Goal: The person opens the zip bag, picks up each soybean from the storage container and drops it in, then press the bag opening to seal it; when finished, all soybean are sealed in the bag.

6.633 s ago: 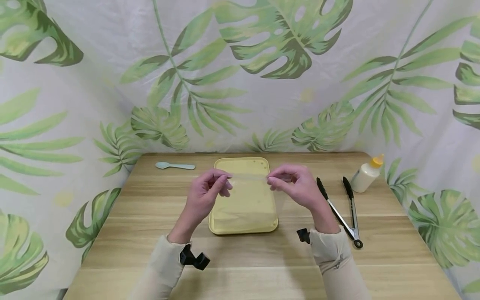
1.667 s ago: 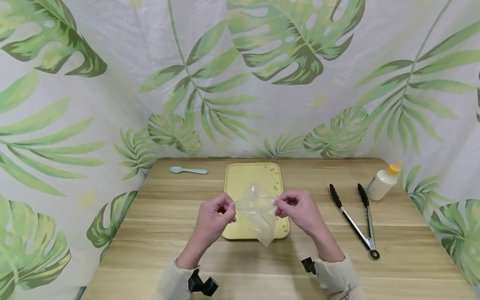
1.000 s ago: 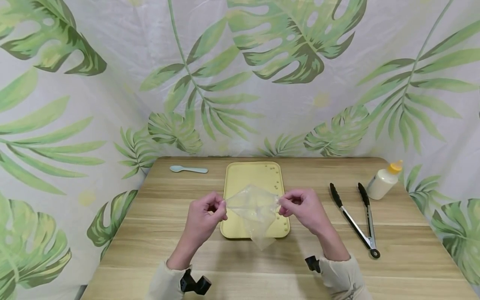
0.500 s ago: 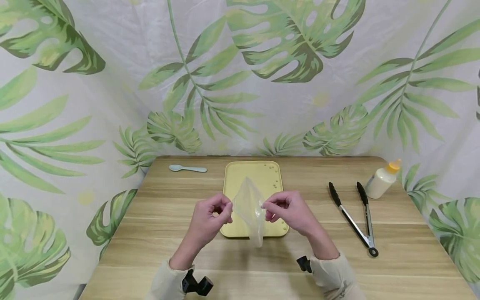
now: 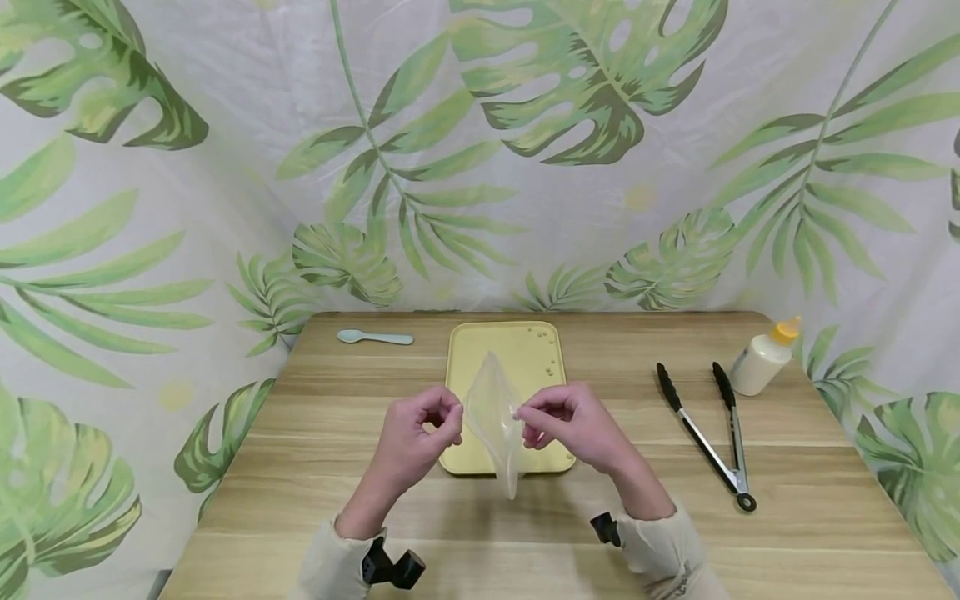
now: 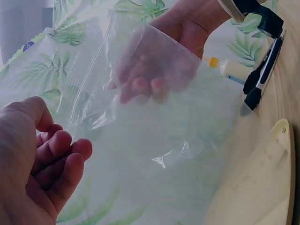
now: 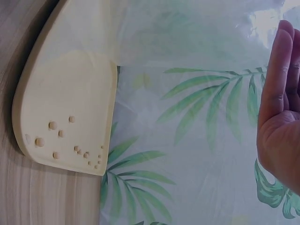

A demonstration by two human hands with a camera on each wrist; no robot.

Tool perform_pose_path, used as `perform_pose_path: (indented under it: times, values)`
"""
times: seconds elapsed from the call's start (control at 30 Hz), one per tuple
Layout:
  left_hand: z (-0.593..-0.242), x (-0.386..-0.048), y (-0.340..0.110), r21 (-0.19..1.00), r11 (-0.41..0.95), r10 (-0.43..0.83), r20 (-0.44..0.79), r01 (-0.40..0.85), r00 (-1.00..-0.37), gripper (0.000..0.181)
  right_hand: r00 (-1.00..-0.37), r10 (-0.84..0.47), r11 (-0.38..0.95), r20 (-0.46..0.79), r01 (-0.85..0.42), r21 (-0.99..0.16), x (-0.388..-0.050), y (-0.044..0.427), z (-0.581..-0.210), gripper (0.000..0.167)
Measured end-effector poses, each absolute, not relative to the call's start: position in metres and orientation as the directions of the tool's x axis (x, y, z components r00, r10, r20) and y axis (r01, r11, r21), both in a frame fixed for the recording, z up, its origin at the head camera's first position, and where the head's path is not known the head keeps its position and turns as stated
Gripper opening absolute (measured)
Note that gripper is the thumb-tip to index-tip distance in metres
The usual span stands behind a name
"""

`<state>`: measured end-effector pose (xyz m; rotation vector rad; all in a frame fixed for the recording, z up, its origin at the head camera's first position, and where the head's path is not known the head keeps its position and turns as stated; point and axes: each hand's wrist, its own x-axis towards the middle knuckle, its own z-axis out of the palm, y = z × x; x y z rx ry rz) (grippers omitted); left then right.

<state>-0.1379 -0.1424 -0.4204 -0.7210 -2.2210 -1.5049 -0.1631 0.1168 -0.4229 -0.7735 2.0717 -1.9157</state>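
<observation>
Over a pale yellow tray (image 5: 465, 346), a clear plastic zip bag (image 5: 491, 400) is held up, hanging between the two hands. My left hand (image 5: 417, 435) pinches its left edge between thumb and fingers. On the opposite side my right hand (image 5: 572, 423) pinches the bag near its seal, fingers bent. In the left wrist view the seal strip of the bag (image 6: 164, 136) runs between the hands, and the right hand (image 6: 187, 42) shows partly through the film. The right wrist view has the bag (image 7: 187, 33) across the top and the tray (image 7: 70, 89) with small raised bumps in one corner.
A light blue spoon (image 5: 375, 337) lies at the table's back left. Black-tipped metal tongs (image 5: 705, 442) lie spread on the right, beside a white squeeze bottle (image 5: 761, 365) with an orange cap. A leaf-patterned curtain (image 5: 450, 150) hangs behind the wooden table (image 5: 300, 450).
The bag was first stretched flat between the hands, then opened out and turned. My hands have come closer together, the right one moving left, and the bag now hangs narrower.
</observation>
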Motion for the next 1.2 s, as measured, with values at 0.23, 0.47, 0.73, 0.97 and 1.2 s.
perform_pose_path:
  times: [0.23, 0.47, 0.73, 0.97, 1.2]
  values:
    - [-0.409, -0.135, -0.148, 0.705, 0.329, 0.198, 0.599, 0.628, -0.776, 0.025, -0.863, -0.458, 0.012, 0.213, -0.245, -0.969, -0.165, 0.131, -0.420, 0.017]
    - [-0.395, -0.131, -0.161, 0.658, 0.378, 0.191, 0.633, 0.651, -0.750, 0.026, -0.913, -0.359, 0.021, 0.194, -0.216, -0.976, -0.182, 0.147, -0.428, 0.021]
    - [-0.377, -0.126, -0.182, 0.568, 0.433, 0.188, 0.702, 0.700, -0.687, 0.027, -0.953, -0.285, 0.148, 0.107, -0.154, -0.977, -0.205, 0.157, -0.452, 0.023]
    - [-0.368, -0.123, -0.202, 0.519, 0.478, 0.172, 0.735, 0.708, -0.656, 0.027, -0.967, -0.253, 0.245, 0.003, -0.067, -0.967, -0.222, 0.161, -0.483, 0.024]
    - [-0.355, -0.120, -0.220, 0.493, 0.535, 0.178, 0.728, 0.686, -0.662, 0.025, -0.971, -0.234, 0.387, -0.041, -0.054, -0.920, -0.227, 0.161, -0.510, 0.023]
